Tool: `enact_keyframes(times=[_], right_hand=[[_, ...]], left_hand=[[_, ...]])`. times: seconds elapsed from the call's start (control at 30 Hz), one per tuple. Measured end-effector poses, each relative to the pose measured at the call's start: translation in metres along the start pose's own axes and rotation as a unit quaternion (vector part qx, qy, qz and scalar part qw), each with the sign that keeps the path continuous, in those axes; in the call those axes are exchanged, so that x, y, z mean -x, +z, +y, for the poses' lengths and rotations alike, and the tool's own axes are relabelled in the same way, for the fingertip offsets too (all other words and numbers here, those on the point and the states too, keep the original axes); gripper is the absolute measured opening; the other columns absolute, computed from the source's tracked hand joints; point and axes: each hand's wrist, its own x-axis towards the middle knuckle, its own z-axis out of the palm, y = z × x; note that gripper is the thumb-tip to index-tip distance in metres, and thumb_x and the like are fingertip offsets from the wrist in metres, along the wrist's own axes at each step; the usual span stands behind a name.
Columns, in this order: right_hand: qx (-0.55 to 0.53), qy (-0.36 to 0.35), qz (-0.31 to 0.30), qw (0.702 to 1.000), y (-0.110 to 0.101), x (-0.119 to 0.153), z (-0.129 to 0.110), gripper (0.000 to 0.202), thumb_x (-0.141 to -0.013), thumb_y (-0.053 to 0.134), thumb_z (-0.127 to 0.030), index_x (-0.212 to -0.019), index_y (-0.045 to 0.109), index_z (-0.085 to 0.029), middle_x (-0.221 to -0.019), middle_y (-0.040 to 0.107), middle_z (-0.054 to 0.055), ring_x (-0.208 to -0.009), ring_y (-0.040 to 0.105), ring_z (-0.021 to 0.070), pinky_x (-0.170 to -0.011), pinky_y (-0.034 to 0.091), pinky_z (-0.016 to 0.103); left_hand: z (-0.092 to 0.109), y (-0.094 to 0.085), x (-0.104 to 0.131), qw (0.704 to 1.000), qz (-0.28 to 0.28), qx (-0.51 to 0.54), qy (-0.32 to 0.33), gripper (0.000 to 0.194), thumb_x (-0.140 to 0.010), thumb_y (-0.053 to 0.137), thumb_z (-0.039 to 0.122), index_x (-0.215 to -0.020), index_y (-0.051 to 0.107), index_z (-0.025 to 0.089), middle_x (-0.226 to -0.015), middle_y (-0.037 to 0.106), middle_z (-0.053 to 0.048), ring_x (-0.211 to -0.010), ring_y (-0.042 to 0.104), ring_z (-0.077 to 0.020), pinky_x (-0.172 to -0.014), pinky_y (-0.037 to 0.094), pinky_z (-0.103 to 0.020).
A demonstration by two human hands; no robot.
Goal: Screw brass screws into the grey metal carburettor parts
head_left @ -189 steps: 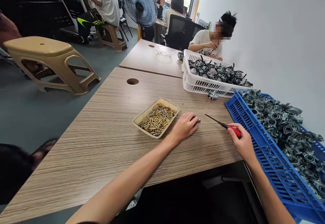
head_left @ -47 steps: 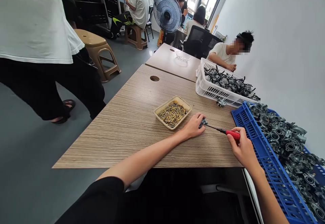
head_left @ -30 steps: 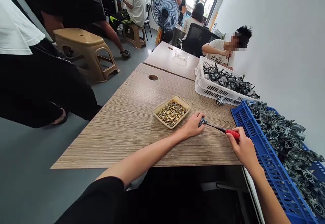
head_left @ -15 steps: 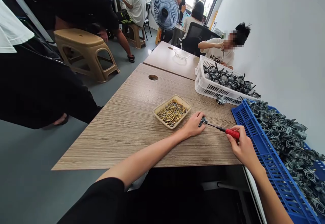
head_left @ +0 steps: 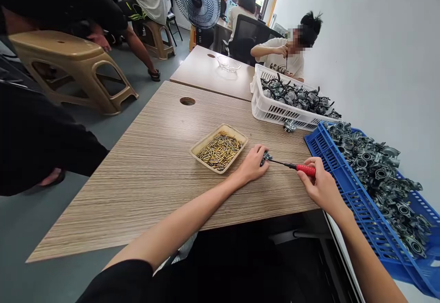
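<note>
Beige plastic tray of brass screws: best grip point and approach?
Grip the beige plastic tray by its raised rim at the long left edge, coming from the open wooden table side. It is shallow and full, and the left hand crowds its right corner.

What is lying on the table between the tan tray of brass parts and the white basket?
In the head view, between the tan tray and the white basket the wooden table is nearly bare: only one tiny loose piece lies there, too small to identify.

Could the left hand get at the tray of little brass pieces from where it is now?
Probably yes. The left hand rests on the table beside the tray, nothing lies between them, and the tray is open-topped, though the fingers now pinch a small metal part.
</note>
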Motion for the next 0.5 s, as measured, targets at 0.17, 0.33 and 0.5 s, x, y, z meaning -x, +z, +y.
enact_keyframes(times=[0.17, 0.33, 0.5], right_hand=[[0.044, 0.032, 0.011, 0.998, -0.0014, -0.0021, -0.0003, 0.025, -0.097, 0.051, -0.050, -0.100, 0.048, -0.026, -0.072, 0.066, 0.001, -0.059, 0.063, 0.0233, -0.057, 0.037, 0.029], [-0.021, -0.016, -0.023, 0.999, -0.0023, -0.0017, 0.0035, 0.025, -0.098, 0.051, -0.045, -0.112, 0.046, -0.026, -0.092, 0.070, 0.005, -0.068, 0.065, 0.0221, -0.062, 0.043, 0.029], [0.064, 0.028, 0.018, 0.997, 0.0003, -0.0017, 0.0062, 0.025, -0.100, 0.049, -0.051, -0.099, 0.049, -0.026, -0.071, 0.065, 0.002, -0.062, 0.064, 0.0246, -0.059, 0.038, 0.029]], left_hand=[[0.0006, -0.0010, 0.0002, 1.000, -0.005, -0.007, 0.002, 0.040, -0.082, 0.054, 0.016, -0.122, 0.056, 0.019, -0.123, 0.058, -0.011, -0.120, 0.057, -0.0273, -0.111, 0.047, -0.042], [0.0001, -0.0007, 0.0001, 1.000, -0.007, -0.006, -0.002, 0.042, -0.081, 0.055, 0.016, -0.123, 0.056, 0.021, -0.123, 0.058, -0.010, -0.120, 0.057, -0.0271, -0.112, 0.047, -0.043], [-0.0012, 0.0009, 0.0001, 1.000, -0.003, -0.004, 0.000, 0.041, -0.082, 0.054, 0.016, -0.123, 0.056, 0.020, -0.123, 0.057, -0.011, -0.121, 0.057, -0.0273, -0.111, 0.047, -0.042]])
